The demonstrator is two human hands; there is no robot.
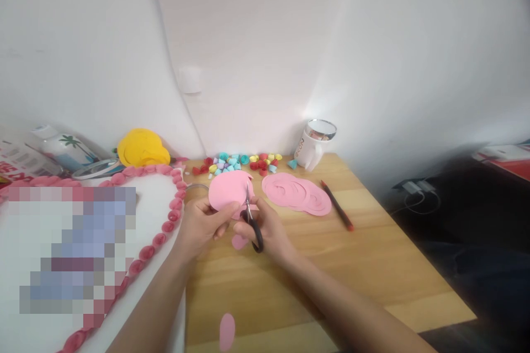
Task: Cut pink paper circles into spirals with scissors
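A pink paper disc is pinched by its lower edge between the left hand's closed fingertips, lying just beyond them. Black-handled scissors are gripped in the nearer right hand, blades pointing away, long axis meeting the disc's right side.

Desk: small paper cups along the back, near wall; mug right of most of them. Mid-desk, left hand on paper disc, right hand on scissors. Right of disc: overlapping paper spirals, then pen. One scrap below disc, another scrap at front. Left: board, bottle behind it. Plugs off the desk's right side.
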